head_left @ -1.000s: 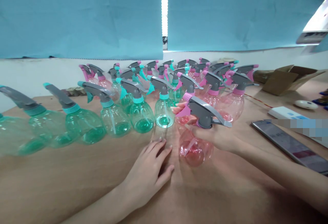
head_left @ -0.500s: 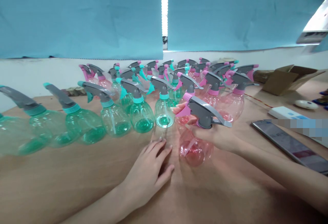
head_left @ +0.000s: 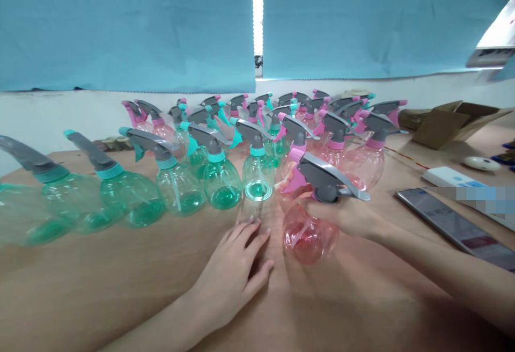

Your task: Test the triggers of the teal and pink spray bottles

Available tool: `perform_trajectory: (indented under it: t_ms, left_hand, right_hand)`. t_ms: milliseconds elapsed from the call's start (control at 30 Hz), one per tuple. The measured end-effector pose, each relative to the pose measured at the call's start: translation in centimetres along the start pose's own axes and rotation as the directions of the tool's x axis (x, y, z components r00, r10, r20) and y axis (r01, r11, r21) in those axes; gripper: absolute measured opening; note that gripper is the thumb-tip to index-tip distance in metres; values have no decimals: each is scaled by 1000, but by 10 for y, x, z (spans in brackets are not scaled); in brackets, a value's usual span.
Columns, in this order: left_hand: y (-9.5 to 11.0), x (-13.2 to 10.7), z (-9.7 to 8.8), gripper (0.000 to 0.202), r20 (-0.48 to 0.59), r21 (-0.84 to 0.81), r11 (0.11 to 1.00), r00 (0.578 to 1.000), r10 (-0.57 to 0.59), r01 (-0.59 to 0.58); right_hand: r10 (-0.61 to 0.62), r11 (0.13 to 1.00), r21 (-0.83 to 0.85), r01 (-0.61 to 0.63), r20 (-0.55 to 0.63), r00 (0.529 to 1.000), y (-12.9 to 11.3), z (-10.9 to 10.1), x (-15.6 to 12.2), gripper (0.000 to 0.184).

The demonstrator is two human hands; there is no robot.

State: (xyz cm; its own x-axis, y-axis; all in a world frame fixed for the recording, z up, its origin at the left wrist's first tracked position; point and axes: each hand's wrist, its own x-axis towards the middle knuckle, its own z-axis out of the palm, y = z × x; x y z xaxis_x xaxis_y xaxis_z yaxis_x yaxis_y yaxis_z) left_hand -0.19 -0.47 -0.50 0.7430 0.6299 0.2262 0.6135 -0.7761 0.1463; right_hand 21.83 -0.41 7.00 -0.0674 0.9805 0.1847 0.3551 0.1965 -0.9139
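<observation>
My right hand [head_left: 341, 215] grips a clear pink spray bottle [head_left: 309, 239] at the neck, just below its grey and pink trigger head, and the bottle leans towards me. My left hand [head_left: 229, 269] lies flat on the wooden table [head_left: 100, 293] with its fingers apart, holding nothing. Its fingertips are just short of a clear teal-tinted spray bottle [head_left: 257, 177]. That bottle stands in a row of several teal bottles, some lying on their sides at the left. Several pink spray bottles [head_left: 364, 164] stand behind my right hand.
A dense group of teal and pink spray bottles stands at the back. To the right lie a smartphone [head_left: 454, 228], a white box [head_left: 450, 176], a white computer mouse [head_left: 480, 163] and an opened cardboard box [head_left: 450, 126]. Blue paper [head_left: 120, 24] covers the wall behind.
My right hand has raised the pink spray bottle slightly and tilted its head. My left hand has not moved.
</observation>
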Motion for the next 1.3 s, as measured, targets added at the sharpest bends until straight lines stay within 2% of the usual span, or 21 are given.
perform_trajectory:
  t_ms: [100, 300, 400, 533, 700, 933, 1100, 1300]
  left_hand:
    - [0, 0, 0, 40, 6, 1, 1000, 1000, 0, 0]
    - [0, 0, 0, 39, 1, 1, 1000, 1000, 0, 0]
    - [0, 0, -1, 39, 1, 1, 1000, 1000, -1, 1]
    - [0, 0, -1, 40, 2, -2, 1000, 1000, -6, 6]
    - [0, -1, 0, 40, -1, -8, 1000, 1000, -9, 9]
    - [0, -1, 0, 40, -11, -16, 1000, 1000, -3, 2]
    - [1, -1, -1, 38, -21, -21, 1000, 1000, -3, 2]
    - [1, 0, -1, 39, -10, -18, 1000, 1000, -5, 5]
  right_hand:
    - [-87, 996, -4, 87, -8, 996, -3, 0, -1, 6]
    - [-201, 976, -96, 197, -39, 979, -6, -2, -1, 23]
    - [-165, 983, -88, 161, -46, 985, -3, -3, -1, 18]
    - [-97, 994, -41, 98, 15, 995, 7, -4, -2, 4]
    - [-123, 991, -44, 127, 78, 989, 14, -4, -1, 9]
    - [-204, 979, -12, 205, 34, 978, 6, 0, 1, 10]
    - [-201, 979, 12, 201, 25, 979, 5, 0, 0, 10]
    - [-213, 976, -33, 213, 18, 977, 4, 0, 0, 11]
